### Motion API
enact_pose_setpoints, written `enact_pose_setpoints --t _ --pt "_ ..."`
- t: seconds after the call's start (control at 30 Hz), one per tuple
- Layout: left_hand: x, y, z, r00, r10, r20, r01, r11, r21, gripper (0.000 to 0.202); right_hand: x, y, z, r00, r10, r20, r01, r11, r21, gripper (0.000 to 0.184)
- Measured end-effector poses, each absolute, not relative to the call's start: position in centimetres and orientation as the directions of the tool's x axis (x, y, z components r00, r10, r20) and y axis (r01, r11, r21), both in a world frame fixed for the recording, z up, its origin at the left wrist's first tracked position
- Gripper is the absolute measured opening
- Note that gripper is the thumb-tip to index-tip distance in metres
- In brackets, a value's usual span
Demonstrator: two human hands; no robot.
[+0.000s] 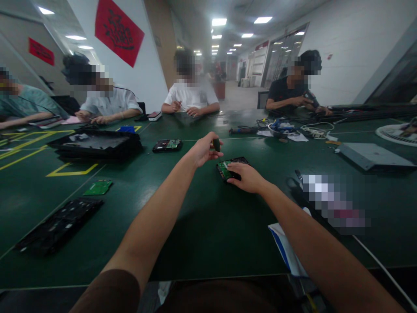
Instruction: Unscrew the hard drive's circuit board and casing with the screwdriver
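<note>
Flat rectangular drive unit with a green circuit board and black edges (223, 168) under a bare right hand (247, 177)

From where I stand, a broad, glossy dark-green table (202, 234) fills most of the view. On its far left sits a stack of shallow black plastic trays (97, 153); over on the right is a flat grey metal box (374, 155). Near left lies a long, flat black panel (61, 224). Mid-table, the right hand holds the drive unit, fingers over its top and thumb by the near edge. Just left and farther off hangs a bare left hand (204, 151), its grip narrow. Farther left, well apart, lies a second flat black-and-green unit (167, 145). A thin loose green board (98, 187) lies just beyond the black panel. Smallest is a short dark stick-like piece (216, 144), held in the left hand's fingers; whether it touches the drive unit, I cannot tell.
</note>
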State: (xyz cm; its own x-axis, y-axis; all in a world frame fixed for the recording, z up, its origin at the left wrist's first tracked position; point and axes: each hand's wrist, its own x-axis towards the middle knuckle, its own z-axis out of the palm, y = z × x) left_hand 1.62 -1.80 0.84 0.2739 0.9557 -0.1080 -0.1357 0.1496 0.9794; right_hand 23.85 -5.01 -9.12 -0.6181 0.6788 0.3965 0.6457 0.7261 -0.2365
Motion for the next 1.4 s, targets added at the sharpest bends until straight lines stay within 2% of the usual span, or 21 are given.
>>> enact_pose_setpoints --t 0.1,0.27,0.37,0.47,0.53,0.77,0.87,1.03,1.23,1.4 --pt "1.61 -1.79 0.82 0.293 0.951 -0.098 -0.103 0.133 0.986 0.028 23.85 -5.05 -9.06 -0.617 0.681 0.395 0.645 0.725 -0.242 0.048" --pt "1.81 -1.69 0.49 0.376 0.917 -0.133 -0.148 0.201 0.968 0.027 23.78 -5.1 -9.01 -0.622 0.672 0.402 0.635 0.733 -0.243 0.048" --pt "2.04 -1.74 0.45 0.291 0.95 -0.115 -0.141 0.161 0.977 0.026 23.8 -5.03 -9.09 -0.625 0.67 0.4 0.633 0.735 -0.241 0.047" --pt "2.27 -1.86 0.57 0.152 0.988 -0.041 -0.049 0.049 0.998 0.026 23.85 -4.95 -9.15 -0.626 0.676 0.389 0.642 0.73 -0.236 0.047" --pt "2.36 -1.94 0.68 0.149 0.989 -0.013 -0.016 0.016 1.0 0.028 23.86 -4.95 -9.14 -0.625 0.678 0.387 0.645 0.727 -0.234 0.048" --pt "1.96 -1.81 0.65 0.315 0.941 -0.123 -0.152 0.178 0.972 0.025 23.81 -5.02 -9.07 -0.626 0.678 0.386 0.649 0.727 -0.224 0.05" --pt "1.78 -1.65 0.54 0.278 0.953 -0.119 -0.182 0.174 0.968 0.025 23.85 -4.98 -9.13 -0.621 0.681 0.388 0.648 0.724 -0.234 0.049" --pt "1.97 -1.71 0.69 0.192 0.978 -0.081 -0.107 0.103 0.989 0.026 23.9 -4.93 -9.13 -0.624 0.684 0.378 0.649 0.723 -0.237 0.05" --pt "2.01 -1.59 0.49 0.286 0.951 -0.118 -0.139 0.163 0.977 0.027 23.86 -5.03 -9.0 -0.623 0.683 0.381 0.646 0.724 -0.242 0.051" --pt "1.8 -1.61 0.57 0.234 0.964 -0.128 -0.16 0.168 0.973 0.024 23.85 -5.08 -8.98 -0.619 0.686 0.383 0.642 0.723 -0.257 0.049"
